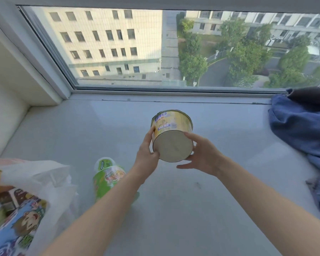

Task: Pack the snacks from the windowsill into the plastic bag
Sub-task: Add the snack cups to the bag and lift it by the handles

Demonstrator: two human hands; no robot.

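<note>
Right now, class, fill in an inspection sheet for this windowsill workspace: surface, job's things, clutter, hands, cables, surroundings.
Surface: grey windowsill, one small dark mark near the front.
Job's things: yellow tub, tipped with its base toward the camera; green cup on the sill, partly behind the left forearm; plastic bag at left, snack packets inside.
Clutter: blue cloth heaped at right.
Hands: left hand and right hand grip the tub from either side.
Cables: nothing seen.
Surroundings: window, buildings and trees outside.

Upper-floor room: windowsill [174, 191], clothes [299, 130], buildings below.
</note>
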